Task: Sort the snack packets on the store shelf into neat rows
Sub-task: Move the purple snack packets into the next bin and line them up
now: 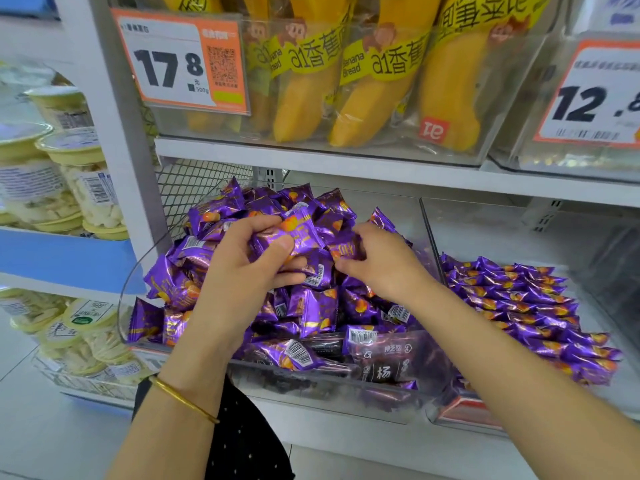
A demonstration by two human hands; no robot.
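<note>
Purple snack packets point(311, 306) heaped loose in a clear bin point(129, 306). They are judged light, soft and crinkly, with slick foil that slides readily, so they are best taken across the flat faces or by a crimped end seam. A small stack of packets point(294, 240) sits atop the heap, clamped between the thumb of the left hand point(242, 271) above and its curled fingers below. The right hand point(384, 265) pinches the stack's right end with curled fingertips. Rowed packets point(519, 299) lie in the adjoining bin to the right
</note>
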